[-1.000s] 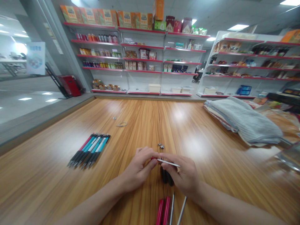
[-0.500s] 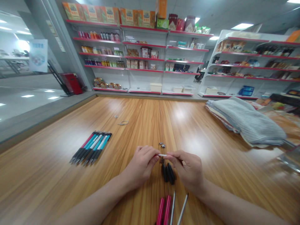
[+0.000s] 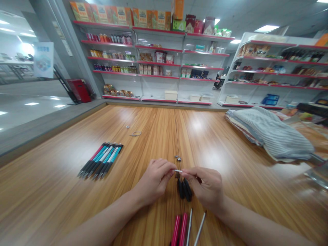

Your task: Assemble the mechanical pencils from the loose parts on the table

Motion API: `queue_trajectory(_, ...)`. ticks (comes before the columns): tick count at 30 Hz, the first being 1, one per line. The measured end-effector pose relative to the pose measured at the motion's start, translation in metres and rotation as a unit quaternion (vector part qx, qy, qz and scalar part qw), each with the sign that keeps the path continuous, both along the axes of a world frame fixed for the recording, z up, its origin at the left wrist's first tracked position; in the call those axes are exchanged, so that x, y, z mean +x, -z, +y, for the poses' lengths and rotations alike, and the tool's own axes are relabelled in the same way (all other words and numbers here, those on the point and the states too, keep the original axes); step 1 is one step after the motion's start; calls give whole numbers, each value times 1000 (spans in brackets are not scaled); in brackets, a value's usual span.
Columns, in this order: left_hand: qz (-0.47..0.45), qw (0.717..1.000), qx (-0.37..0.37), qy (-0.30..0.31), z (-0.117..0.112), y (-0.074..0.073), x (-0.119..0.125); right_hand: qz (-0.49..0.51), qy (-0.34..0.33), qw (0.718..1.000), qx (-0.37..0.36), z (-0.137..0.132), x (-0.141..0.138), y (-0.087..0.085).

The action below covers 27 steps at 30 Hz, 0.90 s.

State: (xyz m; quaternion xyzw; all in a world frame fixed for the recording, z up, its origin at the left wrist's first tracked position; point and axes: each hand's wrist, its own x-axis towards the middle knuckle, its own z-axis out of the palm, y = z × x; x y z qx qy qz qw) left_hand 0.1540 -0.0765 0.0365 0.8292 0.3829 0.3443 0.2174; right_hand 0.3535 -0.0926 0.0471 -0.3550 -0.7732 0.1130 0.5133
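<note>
A thin white pen refill [image 3: 178, 171] spans the gap between my hands; most of it is hidden by fingers. My left hand [image 3: 158, 176] pinches one end, and my right hand [image 3: 206, 184] pinches the other. Just beyond the fingertips lie small metal pen parts [image 3: 178, 159]. Several black pen grips [image 3: 183, 189] rest on the table under and between the hands. Closer to me are two pink pen barrels [image 3: 179, 229] and, to their right, two more white refills [image 3: 200, 228] lying slightly apart.
A row of assembled pens [image 3: 101, 160], blue, white and pink, lies on the left of the wooden table [image 3: 153, 126]. Beyond them are a wire ring [image 3: 135, 133] and a small metal piece [image 3: 127, 126]. Folded striped cloths [image 3: 271, 133] are stacked at the right. Stocked shelves [image 3: 159, 77] stand behind.
Both hands keep their pinch on the refill, with hardly any movement. The whole view has shifted very slightly; the things on the table lie as before.
</note>
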Motion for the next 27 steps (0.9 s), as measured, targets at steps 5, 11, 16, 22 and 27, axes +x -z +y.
queue_trajectory(5, 20, 1000, 6, 3, 0, 0, 0, -9, 4, 1000, -1, 0, 0, 5)
queue_trajectory(11, 20, 999, -6, -31, 1, -1, 1, -98, 71, 990, -68, 4, 5, -12)
queue_trajectory(16, -11, 998, -30, -59, 2, 1, 0, -360, 31, 920, -153, -12, 20, -48)
queue_trajectory(22, -10, 997, -29, -69, 4, 2, 0, -539, -120, 824, -126, -34, 30, -58)
queue_trajectory(27, -12, 997, -28, -69, 3, 2, 0, -536, -183, 822, -68, -32, 22, -54)
